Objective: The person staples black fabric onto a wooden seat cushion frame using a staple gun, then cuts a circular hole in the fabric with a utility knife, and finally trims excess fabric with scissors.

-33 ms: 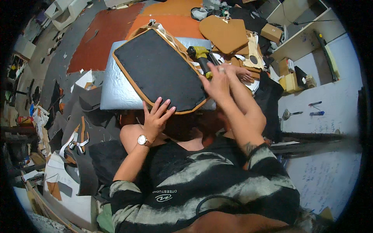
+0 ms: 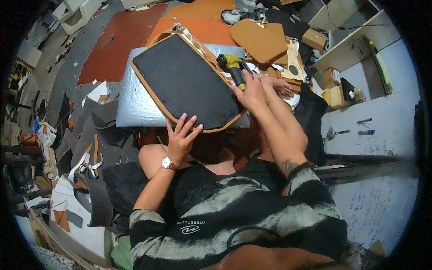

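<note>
Nearest is the person's black short-sleeved shirt with pale grey-green bands [image 2: 225, 211]. A round white-faced wristwatch on a brown strap [image 2: 166, 162] sits on the left wrist. Beyond it, the left hand [image 2: 181, 140] lies with its fingers spread, their tips on the near edge of a large, black-faced panel with rounded corners and a tan border [image 2: 184, 81]. That panel lies slantwise, black face up, in front of the person and on top of a silver, foil-like slab [image 2: 135, 108]. Crumpled dark-grey fabric [image 2: 108, 135] is heaped to the left. The right hand [image 2: 253, 94] is at the panel's right edge, thumb and forefinger parted about the handle end of a yellow-and-black, gun-shaped tool [image 2: 234, 67]; I cannot tell whether it grips that handle. A loose cream strip [image 2: 195, 42] runs along the panel's far right side. Farther off are a tan, rounded flat piece [image 2: 261, 40], a small brown cardboard box [image 2: 315, 39] at right, and bright orange sheeting [image 2: 193, 29] beside a dark-red sheet [image 2: 121, 40]
</note>
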`<state>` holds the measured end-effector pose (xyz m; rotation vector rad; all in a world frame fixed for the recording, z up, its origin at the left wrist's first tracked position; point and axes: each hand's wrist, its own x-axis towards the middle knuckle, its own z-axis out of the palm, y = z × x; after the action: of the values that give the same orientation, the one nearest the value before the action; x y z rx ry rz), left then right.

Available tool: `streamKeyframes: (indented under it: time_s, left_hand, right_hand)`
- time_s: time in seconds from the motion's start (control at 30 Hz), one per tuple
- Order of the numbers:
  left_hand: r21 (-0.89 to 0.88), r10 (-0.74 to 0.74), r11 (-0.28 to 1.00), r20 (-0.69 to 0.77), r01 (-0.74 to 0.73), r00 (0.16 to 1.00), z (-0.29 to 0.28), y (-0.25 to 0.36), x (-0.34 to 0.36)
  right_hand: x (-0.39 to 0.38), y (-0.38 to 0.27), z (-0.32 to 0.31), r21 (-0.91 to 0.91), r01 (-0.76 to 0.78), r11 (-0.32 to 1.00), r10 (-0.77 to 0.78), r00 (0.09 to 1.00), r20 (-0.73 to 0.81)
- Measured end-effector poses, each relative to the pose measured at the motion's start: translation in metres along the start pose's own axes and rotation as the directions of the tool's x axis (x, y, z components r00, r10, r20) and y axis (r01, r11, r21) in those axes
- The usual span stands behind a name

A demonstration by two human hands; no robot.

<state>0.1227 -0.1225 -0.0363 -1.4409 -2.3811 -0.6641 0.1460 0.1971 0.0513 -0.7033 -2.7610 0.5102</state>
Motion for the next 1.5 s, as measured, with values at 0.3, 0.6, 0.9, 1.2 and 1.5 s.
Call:
streamKeyframes:
  time_s: [0.3,0.6,0.9,1.2,1.5]
  left_hand:
    - [-0.092,-0.047,0.996,-0.29,0.021,0.956,0.047,-0.002,0.008]
    - [-0.034,-0.012,0.999,-0.336,0.0,0.942,0.049,0.001,0.02]
    - [-0.094,-0.049,0.995,-0.359,0.016,0.932,0.057,0.004,0.02]
    - [-0.07,-0.057,0.997,-0.388,0.032,0.92,0.052,0.005,0.022]
    - [-0.089,-0.062,0.996,-0.402,0.029,0.913,0.055,0.004,0.02]
  right_hand:
    - [0.09,0.052,0.03,-0.056,-0.054,0.997,0.068,0.954,0.291]
    - [0.018,0.061,-0.098,0.578,-0.294,0.761,-0.01,0.886,0.463]
    - [-0.075,0.026,-0.127,0.465,-0.505,0.727,-0.015,0.666,0.746]
    - [-0.065,0.011,-0.105,0.302,-0.309,0.902,-0.021,0.668,0.744]
    - [-0.066,-0.021,-0.108,0.259,-0.221,0.94,-0.062,0.637,0.768]
